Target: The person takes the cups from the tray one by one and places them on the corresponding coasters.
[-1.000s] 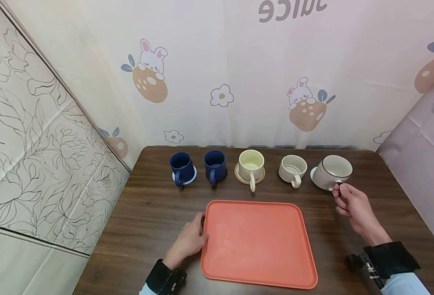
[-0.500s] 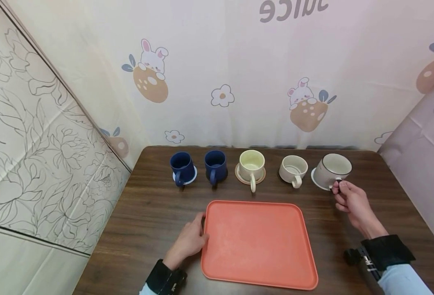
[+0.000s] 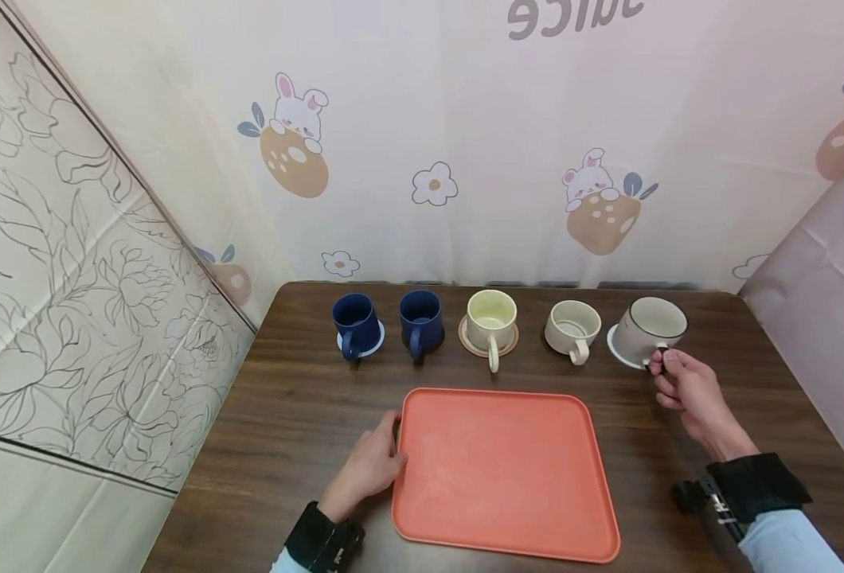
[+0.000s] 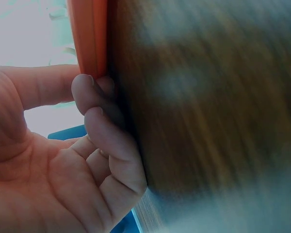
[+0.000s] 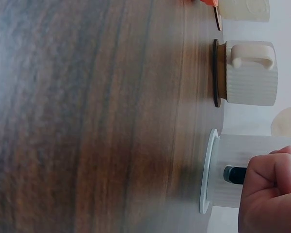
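Observation:
My right hand (image 3: 662, 362) pinches the dark handle of a white mug (image 3: 651, 325) with a dark rim, which stands on a white coaster at the far right of the row. The right wrist view shows the same: right hand (image 5: 262, 184), fingers curled on the handle, against the mug (image 5: 247, 150). My left hand (image 3: 393, 450) holds the left edge of the orange tray (image 3: 501, 477). In the left wrist view my left hand (image 4: 85, 92) has its fingers curled against the tray's edge (image 4: 89, 39) and its thumb reaching to it. The tray has nothing on it.
Along the back of the dark wooden table (image 3: 300, 406) stand two navy mugs (image 3: 354, 322) (image 3: 420, 318), a pale yellow mug (image 3: 490, 318) on a brown coaster and a ribbed cream cup (image 3: 571, 325). Patterned curtains close the back and both sides.
My right hand has moved slightly away from me with the mug's handle, and the mug now sits more level on its coaster. The left hand and the tray have stayed put.

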A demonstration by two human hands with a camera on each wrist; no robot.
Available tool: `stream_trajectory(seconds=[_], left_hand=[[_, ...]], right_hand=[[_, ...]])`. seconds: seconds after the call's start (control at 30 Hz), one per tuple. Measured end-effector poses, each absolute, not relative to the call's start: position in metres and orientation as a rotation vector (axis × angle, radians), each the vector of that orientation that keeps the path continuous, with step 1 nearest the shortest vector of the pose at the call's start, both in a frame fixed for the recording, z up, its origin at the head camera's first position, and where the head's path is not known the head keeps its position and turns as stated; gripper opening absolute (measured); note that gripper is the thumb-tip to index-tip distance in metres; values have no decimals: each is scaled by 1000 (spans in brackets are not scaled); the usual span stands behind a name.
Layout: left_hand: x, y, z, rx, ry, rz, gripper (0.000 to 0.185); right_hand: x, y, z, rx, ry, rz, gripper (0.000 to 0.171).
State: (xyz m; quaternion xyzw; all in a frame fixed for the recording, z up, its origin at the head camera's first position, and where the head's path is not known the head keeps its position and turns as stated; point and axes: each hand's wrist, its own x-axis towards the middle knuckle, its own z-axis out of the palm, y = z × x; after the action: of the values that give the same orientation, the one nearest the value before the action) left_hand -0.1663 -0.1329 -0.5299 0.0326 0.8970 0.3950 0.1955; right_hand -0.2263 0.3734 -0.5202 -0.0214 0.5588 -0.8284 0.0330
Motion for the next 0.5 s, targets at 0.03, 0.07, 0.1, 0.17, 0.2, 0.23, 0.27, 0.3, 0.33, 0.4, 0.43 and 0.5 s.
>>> stream_trajectory(seconds=[0.03, 0.07, 0.1, 0.17, 0.2, 0.23, 0.27, 0.3, 0.33, 0.4, 0.43, 0.5], left_hand=[[-166, -133, -530, 88, 2512, 1105, 63], [-167, -133, -530, 87, 2512, 1107, 63], [-167, -133, -530, 86, 2510, 1108, 63], [-166, -133, -530, 83, 2506, 1109, 63], [-166, -133, -530, 86, 2506, 1111, 63], [-166, -133, -530, 86, 2505, 1111, 63], [-166, -133, -530, 89, 2506, 1115, 64], [-166, -133, -530, 89, 2505, 1115, 64], [-166, -133, -530, 94, 2507, 1117, 64], [-167, -133, -529, 102, 2510, 1126, 63], [-167, -133, -529, 103, 2512, 1125, 63], [-166, -132, -530, 107, 2513, 1127, 63]], right_hand=[[-227, 374, -520, -64, 1723, -2546, 30], [-227, 374, -520, -64, 1725, -2544, 30], [-228, 375, -519, -59, 1728, -2540, 30], [-228, 376, -519, -55, 1735, -2529, 30], [-228, 377, -519, -53, 1738, -2522, 30], [-229, 378, -518, -52, 1740, -2516, 30], [-229, 378, -518, -51, 1741, -2510, 30], [-229, 379, -518, -47, 1746, -2499, 30], [-229, 380, -517, -42, 1755, -2487, 30], [-229, 384, -514, -14, 1793, -2444, 30], [-229, 385, -512, 9, 1813, -2416, 30], [-227, 389, -509, 83, 1878, -2342, 27]])
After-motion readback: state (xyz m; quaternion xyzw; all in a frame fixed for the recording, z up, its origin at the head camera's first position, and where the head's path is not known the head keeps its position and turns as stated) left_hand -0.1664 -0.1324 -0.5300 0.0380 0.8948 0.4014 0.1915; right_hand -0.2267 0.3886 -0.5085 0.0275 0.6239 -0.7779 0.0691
